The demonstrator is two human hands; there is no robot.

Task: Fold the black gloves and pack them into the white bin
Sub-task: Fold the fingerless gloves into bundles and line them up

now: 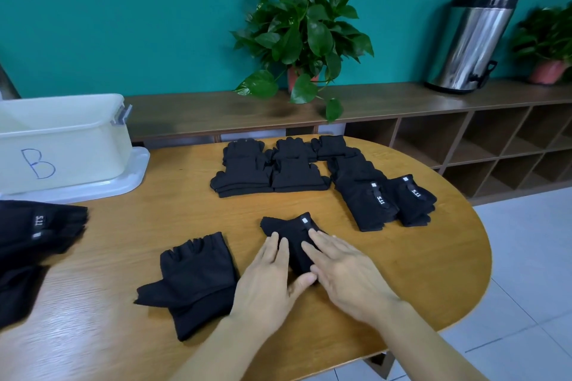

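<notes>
Head view, worktop (418, 272): oval, wood-grained, carrying all gloves and the bin.
Head view, glove in hand (292, 237): black, fingerless, small white tag near its far edge; lying centre-front on the worktop, partly covered by both hands.
Left hand (266, 284): flat on the near-left part of that glove, fingers straight and slightly spread, thumb reaching toward the right hand; pressing, not pinching.
Right hand (343, 269): flat on the right part of the same glove, fingers straight and close together, laid over the fabric; pressing, nothing gripped.
Unfolded glove (195, 281): spread flat just left of the left hand, cuff toward the near edge, apart from the one being worked.
Folded stacks (272, 170): neat black piles in rows at the far middle of the worktop.
Tagged stacks (371, 204): further folded piles to the right, white-lettered labels facing up.
Loose pile (37, 232): unfolded black gloves at the left edge.
White bin (62, 142): far left on the worktop, marked "B", sitting on its lid; contents not visible.
Step, judged: flattening or creasing a fold; packing not yet begun.
Handling, judged: light, soft, limp knit; holds a crease only under pressure, likely to spring open when lifted.
Hold, judged: pinch across the folded edge, thumb below and fingers above, or lift a whole stack between both palms.
</notes>
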